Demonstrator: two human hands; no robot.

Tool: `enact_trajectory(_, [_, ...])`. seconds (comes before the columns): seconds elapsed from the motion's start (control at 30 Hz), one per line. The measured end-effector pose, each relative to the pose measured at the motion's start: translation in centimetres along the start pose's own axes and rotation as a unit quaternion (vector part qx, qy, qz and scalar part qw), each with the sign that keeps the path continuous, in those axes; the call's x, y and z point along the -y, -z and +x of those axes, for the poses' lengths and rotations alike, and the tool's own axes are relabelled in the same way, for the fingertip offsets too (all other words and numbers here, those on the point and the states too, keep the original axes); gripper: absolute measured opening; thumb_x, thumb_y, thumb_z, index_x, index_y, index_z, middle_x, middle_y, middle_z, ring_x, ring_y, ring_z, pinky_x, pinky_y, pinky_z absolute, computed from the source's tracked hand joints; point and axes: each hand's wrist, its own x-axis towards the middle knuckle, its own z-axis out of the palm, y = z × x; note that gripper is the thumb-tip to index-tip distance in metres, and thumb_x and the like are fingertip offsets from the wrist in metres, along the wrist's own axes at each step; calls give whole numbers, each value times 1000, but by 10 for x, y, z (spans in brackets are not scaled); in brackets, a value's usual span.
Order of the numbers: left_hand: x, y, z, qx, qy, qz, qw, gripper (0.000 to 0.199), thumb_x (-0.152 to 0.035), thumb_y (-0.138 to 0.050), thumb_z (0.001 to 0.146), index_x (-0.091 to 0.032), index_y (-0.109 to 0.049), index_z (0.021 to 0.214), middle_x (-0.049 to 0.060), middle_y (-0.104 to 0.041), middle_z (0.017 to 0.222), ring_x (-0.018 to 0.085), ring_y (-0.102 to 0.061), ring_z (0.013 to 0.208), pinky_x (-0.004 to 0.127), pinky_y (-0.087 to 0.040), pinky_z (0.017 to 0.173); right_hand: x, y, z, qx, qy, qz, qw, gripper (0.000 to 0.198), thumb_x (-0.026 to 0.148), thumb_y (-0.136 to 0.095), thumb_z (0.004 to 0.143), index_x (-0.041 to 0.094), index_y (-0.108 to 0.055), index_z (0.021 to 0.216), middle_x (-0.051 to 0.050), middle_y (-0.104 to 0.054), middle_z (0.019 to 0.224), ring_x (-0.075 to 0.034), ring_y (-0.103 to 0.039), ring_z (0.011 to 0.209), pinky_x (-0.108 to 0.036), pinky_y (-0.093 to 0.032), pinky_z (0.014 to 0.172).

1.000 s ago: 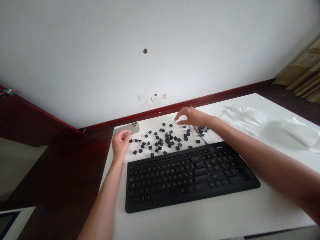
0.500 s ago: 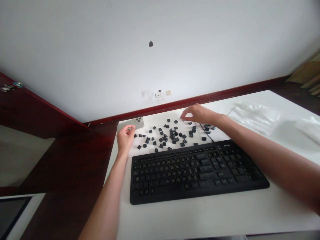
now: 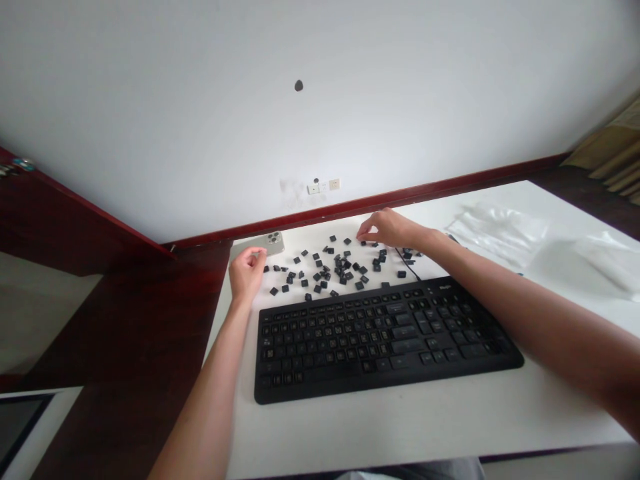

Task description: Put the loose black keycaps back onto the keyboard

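A black keyboard (image 3: 385,340) lies on the white table, keys across most of it. Behind it many loose black keycaps (image 3: 342,265) are scattered, some in a small heap. My left hand (image 3: 246,272) is closed in a pinch at the left of the keycaps, beside a phone (image 3: 273,244); whatever its fingertips hold, if anything, is too small to make out. Reaching over the keyboard's right side, my right hand (image 3: 384,227) is above the far keycaps. Its fingers curve down, slightly apart, close to a keycap (image 3: 363,243), and I see nothing held.
Crumpled clear plastic bags (image 3: 500,223) lie on the table's right side. The keyboard cable (image 3: 409,265) runs back among the keycaps, under my right forearm. Behind the table is a white wall with sockets (image 3: 324,187). A dark red door (image 3: 75,220) stands at left.
The view has shifted slightly, moving the scene a little left. My right hand's fingertips have closed in a little near the far keycaps. My left hand keeps its pinch.
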Motion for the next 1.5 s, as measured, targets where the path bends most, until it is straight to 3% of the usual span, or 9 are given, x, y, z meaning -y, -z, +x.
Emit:
enact_trajectory(0.17, [1, -1, 2, -7, 3, 1, 1000, 30, -46, -66, 88, -19, -78, 90, -4, -48, 51, 14, -44, 52, 26, -33, 57, 6, 14, -4, -49, 11, 8, 999, 23, 33, -67, 96, 23, -87, 103, -7, -85, 106, -27, -79, 98, -44, -60, 91])
enact_trajectory(0.33, [2, -1, 2, -11, 14, 1, 1000, 29, -45, -65, 87, -19, -78, 89, -4, -49, 51, 14, -45, 51, 27, -34, 57, 35, 16, -6, -105, 25, 23, 994, 23, 36, -69, 95, 23, -85, 103, -6, -84, 107, -26, -78, 99, -42, -60, 89])
enact_trajectory(0.5, [3, -2, 3, -14, 12, -4, 1000, 27, -43, -64, 87, -20, -78, 90, -4, -49, 52, 14, -46, 52, 27, -34, 58, 60, -8, 12, -30, 43, 13, 999, 18, 31, -73, 92, 22, -83, 104, -7, -84, 104, -25, -77, 97, -42, -59, 88])
enact_trajectory(0.67, [3, -4, 4, -22, 8, -2, 1000, 25, -40, -63, 88, -20, -78, 89, -4, -52, 52, 14, -50, 53, 28, -36, 61, 63, -25, 32, 11, 34, 25, 999, 19, 30, -76, 89, 21, -81, 104, -8, -83, 106, -24, -76, 100, -42, -58, 90])
enact_trajectory(0.87, [3, -5, 5, -22, -3, -4, 1000, 24, -38, -63, 87, -19, -78, 89, -3, -55, 55, 15, -53, 55, 29, -36, 63, 69, -14, 29, 4, 13, 54, 998, 16, 29, -72, 89, 20, -82, 98, -8, -83, 100, -24, -75, 95, -43, -60, 89])
enact_trajectory(1.07, [2, -4, 4, -30, -11, -6, 999, 25, -39, -63, 87, -19, -78, 88, -3, -54, 54, 15, -52, 54, 29, -37, 62, 61, 33, -55, -104, -71, 126, 984, 33, 50, -77, 87, 23, -84, 105, -7, -84, 103, -26, -78, 90, -44, -63, 85])
enact_trajectory(1.13, [2, -3, 4, -33, -11, -5, 999, 26, -40, -63, 87, -19, -78, 89, -3, -54, 53, 16, -52, 54, 29, -37, 62, 54, 40, -97, -100, -132, 143, 976, 38, 56, -81, 84, 24, -85, 105, -6, -83, 89, -26, -78, 84, -42, -62, 81])
enact_trajectory(1.3, [-1, -2, 3, -28, -5, 6, 1000, 28, -41, -63, 86, -19, -79, 90, -3, -54, 54, 16, -52, 54, 29, -37, 60, 42, 34, -183, -29, -190, 195, 962, 42, 62, -82, 82, 24, -84, 100, -5, -83, 88, -25, -78, 83, -36, -62, 75])
enact_trajectory(1.5, [-1, 0, 0, -26, -20, 12, 999, 26, -41, -66, 86, -19, -79, 92, -3, -55, 55, 15, -51, 55, 29, -38, 62, 51, 34, -218, 31, -179, 151, 972, 29, 53, -74, 90, 26, -83, 96, -3, -84, 92, -22, -78, 82, -32, -60, 73])
